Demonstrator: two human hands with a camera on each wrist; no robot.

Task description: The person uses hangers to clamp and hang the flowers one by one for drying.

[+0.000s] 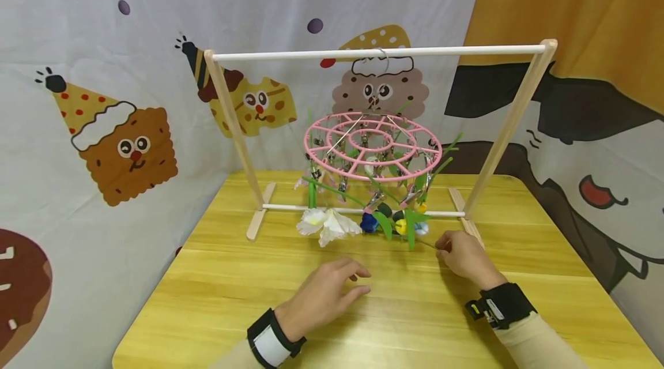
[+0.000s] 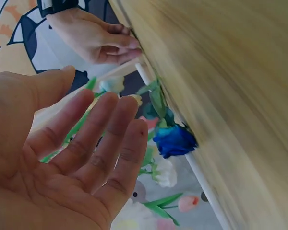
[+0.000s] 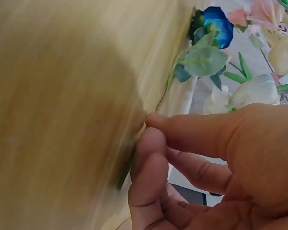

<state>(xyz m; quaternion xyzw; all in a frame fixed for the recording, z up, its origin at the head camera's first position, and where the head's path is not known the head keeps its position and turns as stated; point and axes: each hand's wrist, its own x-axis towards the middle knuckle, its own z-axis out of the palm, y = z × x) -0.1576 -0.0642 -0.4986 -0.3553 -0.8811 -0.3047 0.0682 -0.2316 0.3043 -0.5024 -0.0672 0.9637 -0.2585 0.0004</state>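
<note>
My right hand (image 1: 467,256) pinches the thin stem (image 3: 126,171) of a blue artificial rose between thumb and fingertips, low at the tabletop's right. The rose's bloom (image 3: 220,28) points away from the hand, with rounded green leaves (image 3: 205,61) along the stem. In the head view the bloom sits below the front of a pink round clip hanger (image 1: 372,147), partly overlapped by other flowers. My left hand (image 1: 327,294) hovers over the front of the table, fingers spread and palm bare in the left wrist view. Nearest to it is a white flower (image 1: 328,225) hanging from the hanger.
The hanger hooks onto the white top rod (image 1: 290,55) of a wooden stand, whose feet (image 1: 261,211) rest on the wooden table (image 1: 218,294). Several artificial flowers hang from its metal clips. A printed cloth (image 1: 129,230) stands behind the table.
</note>
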